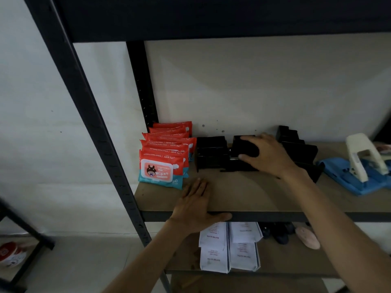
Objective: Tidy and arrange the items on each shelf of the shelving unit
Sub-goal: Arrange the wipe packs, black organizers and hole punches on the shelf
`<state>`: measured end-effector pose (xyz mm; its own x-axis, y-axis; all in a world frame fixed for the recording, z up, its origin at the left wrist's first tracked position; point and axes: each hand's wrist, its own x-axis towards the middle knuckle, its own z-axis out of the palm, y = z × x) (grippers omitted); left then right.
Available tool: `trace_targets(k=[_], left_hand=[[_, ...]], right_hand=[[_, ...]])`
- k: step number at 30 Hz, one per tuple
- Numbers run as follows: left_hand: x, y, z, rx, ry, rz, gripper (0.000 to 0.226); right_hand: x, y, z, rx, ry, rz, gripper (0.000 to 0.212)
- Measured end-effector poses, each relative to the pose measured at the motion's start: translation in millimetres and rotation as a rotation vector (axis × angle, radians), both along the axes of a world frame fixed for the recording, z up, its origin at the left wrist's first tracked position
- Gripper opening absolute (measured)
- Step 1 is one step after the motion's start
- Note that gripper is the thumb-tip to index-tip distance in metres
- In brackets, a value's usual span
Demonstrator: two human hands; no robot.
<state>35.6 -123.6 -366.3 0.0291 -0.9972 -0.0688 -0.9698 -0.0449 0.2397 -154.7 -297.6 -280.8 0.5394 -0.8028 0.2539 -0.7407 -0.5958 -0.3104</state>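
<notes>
right hand (268,154) grips middle black block (243,145), fingers curled over it | left hand (196,206) flat on shelf (254,193) front edge | block beyond-right of left hand, long axis front-to-back, right hand nearer

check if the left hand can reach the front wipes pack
Probably yes: the left hand lies flat on the shelf near the front wipes pack, only bare board between. The right hand grips a black box, clear of that path.
</notes>
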Motion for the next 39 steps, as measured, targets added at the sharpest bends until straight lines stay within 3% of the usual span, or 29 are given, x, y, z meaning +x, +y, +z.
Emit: trace_targets(k=[4,9,12,23,29,31,33,37,39], left_hand=[[-25.2,-11.2,2.2,0.009,0.079,-0.075,0.111],[-69.1,-31.1,12.2,-0.017,0.151,-0.147,0.106],[-93.9,-44.4,17.1,0.001,0.158,-0.180,0.105],[-131.8,-65.7,14.4,0.019,0.121,-0.128,0.107],[-131.2,-64.6,10.7,0.003,0.099,-0.086,0.108],[-129.1,-67.2,7.0,-0.001,0.081,-0.085,0.112],[-127.6,-70.5,4.1,0.000,0.070,-0.087,0.116],[-128.3,-71.1,6.1,-0.012,0.087,-0.091,0.114],[-128.4,-70.1,6.9,-0.020,0.094,-0.092,0.113]], right_hand=[[-50.8,-17.2,24.1,0.114,0.071,-0.057,0.049],[-121.4,-34.6,50.1,0.499,0.372,-0.011,0.085],[-146.2,-50.0,45.6,0.568,0.338,0.006,0.092],[-124.2,-54.2,20.2,0.225,0.096,0.141,0.025],[-98.8,-54.3,13.3,0.194,0.050,0.146,0.023],[-105.4,-58.5,23.8,0.247,0.051,0.189,0.031],[-116.0,-66.9,41.0,0.282,0.094,0.231,0.053],[-120.5,-91.2,58.0,0.240,0.616,0.167,0.109],[-117.2,-99.1,47.9,0.279,0.697,0.161,0.110]])
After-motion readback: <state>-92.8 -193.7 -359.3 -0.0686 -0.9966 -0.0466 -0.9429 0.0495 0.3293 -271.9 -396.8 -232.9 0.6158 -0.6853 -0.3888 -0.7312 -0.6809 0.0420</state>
